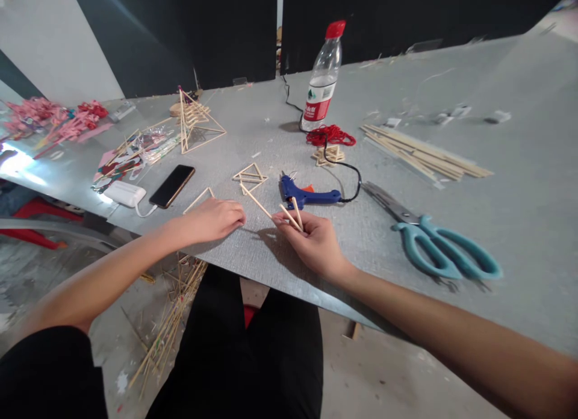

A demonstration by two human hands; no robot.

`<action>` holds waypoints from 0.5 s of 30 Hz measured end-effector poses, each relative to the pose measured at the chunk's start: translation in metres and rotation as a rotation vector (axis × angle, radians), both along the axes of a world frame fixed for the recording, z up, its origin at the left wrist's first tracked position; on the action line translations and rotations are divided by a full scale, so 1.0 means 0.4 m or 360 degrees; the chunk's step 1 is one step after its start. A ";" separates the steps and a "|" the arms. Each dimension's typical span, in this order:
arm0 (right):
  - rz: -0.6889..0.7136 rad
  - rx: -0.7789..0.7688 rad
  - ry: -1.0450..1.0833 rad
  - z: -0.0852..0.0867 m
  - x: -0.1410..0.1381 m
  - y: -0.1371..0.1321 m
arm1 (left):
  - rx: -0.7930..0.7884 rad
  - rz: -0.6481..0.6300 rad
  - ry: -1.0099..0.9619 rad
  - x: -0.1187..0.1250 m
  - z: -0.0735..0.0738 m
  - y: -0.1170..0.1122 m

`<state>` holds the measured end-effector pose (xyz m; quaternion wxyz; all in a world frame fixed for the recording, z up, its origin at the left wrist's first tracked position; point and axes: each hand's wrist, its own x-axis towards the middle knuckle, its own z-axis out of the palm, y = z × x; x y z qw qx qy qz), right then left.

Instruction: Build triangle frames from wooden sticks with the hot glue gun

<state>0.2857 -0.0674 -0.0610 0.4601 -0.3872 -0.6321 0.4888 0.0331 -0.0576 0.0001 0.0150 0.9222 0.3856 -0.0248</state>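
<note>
My right hand [313,241] rests near the front edge of the grey table [497,184] and is closed round a few thin wooden sticks [289,216]; one long stick runs up and left from the fingers. My left hand [217,219] lies knuckles-up on the table just to the left, fingers curled, fingertips close to that long stick; whether it holds anything is hidden. A loose stick [197,200] lies by its wrist. A small flat triangle of sticks [250,176] sits just beyond both hands.
A blue glue gun [307,196] with black cord lies behind my right hand. Teal scissors [433,241] and a stick bundle [424,151] are to the right. A water bottle [323,82], red thread [331,135], stick pyramid [194,121], phone [172,185] and power bank [125,194] stand further back and left.
</note>
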 end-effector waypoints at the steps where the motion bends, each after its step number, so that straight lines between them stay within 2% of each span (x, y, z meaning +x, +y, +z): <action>1: -0.0002 0.0001 0.0000 -0.001 0.000 0.000 | -0.0020 -0.0005 0.0009 -0.001 0.002 0.004; 12: -0.0014 -0.0017 -0.0011 0.001 0.001 -0.001 | -0.0048 0.0085 -0.0044 -0.024 0.011 -0.013; 15: -0.0016 -0.0018 -0.0009 -0.003 0.001 0.000 | -0.0022 0.0109 -0.0067 -0.049 0.022 -0.034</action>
